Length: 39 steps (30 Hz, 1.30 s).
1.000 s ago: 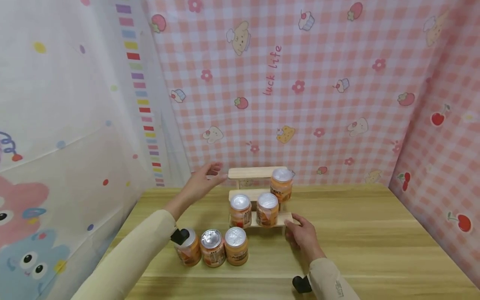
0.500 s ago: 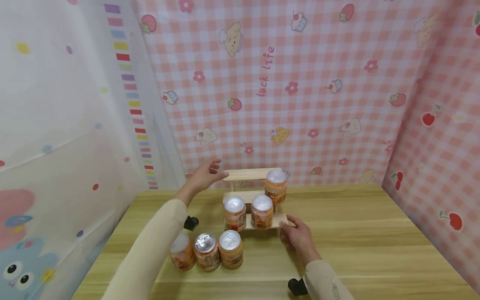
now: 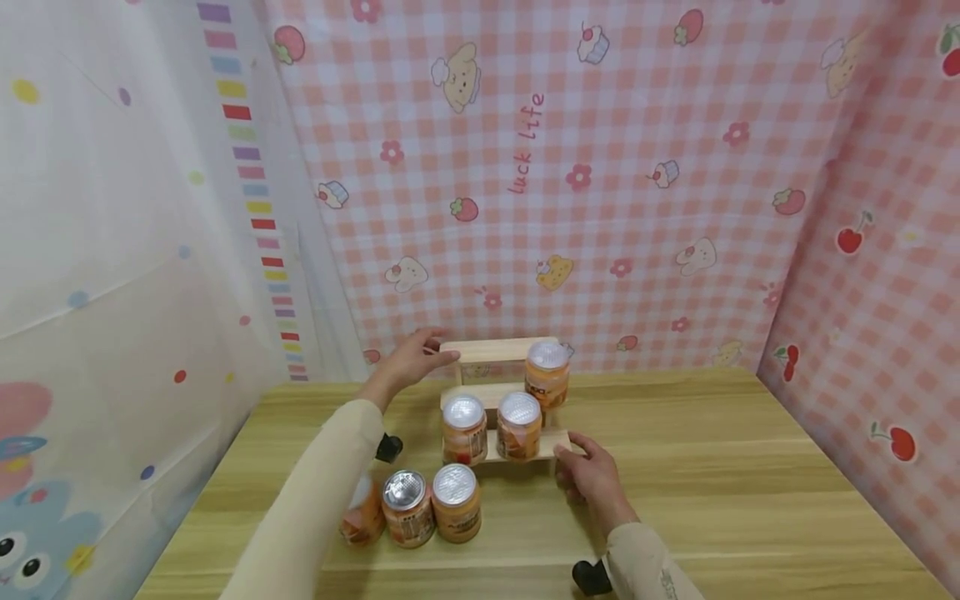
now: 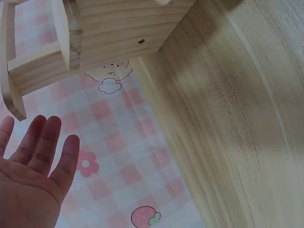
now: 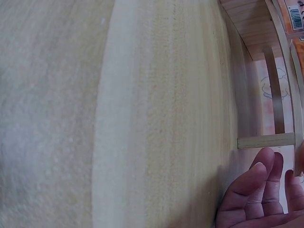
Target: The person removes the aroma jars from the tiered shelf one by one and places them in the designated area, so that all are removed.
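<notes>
1. Rack of pale wood, built in three tiers, is set toward the back of the surface, before a pink checked cloth.
2. The right end of the rack's bottom tier is grasped by the right hand, whose fingers are curled about its corner.
3. The left hand is seen released, with fingers extended, at the left end of the top tier. In the left wrist view a gap is shown between its fingertips and the wood; whether the tier is touched by the thumb cannot be told.
4. Two orange-labelled cans with silvery lids, a left-hand can and a right-hand can, are stood upright and slightly apart on the bottom tier.
5. An upper can is stood at the right end of the middle tier.
6. Three more are lined up on the surface in front of the rack: an end can, partly covered by the left sleeve, a centre can and a near-right can.
</notes>
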Each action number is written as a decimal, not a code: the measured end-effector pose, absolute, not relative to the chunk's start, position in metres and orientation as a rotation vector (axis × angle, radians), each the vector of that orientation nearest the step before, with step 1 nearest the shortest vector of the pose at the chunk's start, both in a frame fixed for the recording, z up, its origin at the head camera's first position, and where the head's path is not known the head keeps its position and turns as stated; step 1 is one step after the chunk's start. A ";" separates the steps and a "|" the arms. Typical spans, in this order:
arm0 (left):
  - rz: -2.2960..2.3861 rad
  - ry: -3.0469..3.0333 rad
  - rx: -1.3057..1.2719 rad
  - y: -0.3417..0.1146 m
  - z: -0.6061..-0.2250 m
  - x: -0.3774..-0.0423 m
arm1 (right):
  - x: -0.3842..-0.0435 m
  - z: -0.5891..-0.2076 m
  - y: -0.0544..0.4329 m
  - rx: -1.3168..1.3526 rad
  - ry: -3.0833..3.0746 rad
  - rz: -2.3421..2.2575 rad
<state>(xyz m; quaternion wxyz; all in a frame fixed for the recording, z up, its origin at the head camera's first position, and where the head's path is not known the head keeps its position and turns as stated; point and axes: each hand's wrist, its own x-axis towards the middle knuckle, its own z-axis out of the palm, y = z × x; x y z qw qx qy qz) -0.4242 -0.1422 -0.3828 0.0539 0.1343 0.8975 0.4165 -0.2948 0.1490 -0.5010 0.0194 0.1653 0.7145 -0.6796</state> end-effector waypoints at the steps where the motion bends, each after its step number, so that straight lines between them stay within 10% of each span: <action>1: 1.262 2.729 0.409 -0.143 -0.383 -0.424 | -0.295 -0.501 0.149 0.515 2.219 -2.107; 39: 1.252 2.758 0.396 -0.141 -0.391 -0.423 | -0.302 -0.448 0.187 0.257 2.495 -1.941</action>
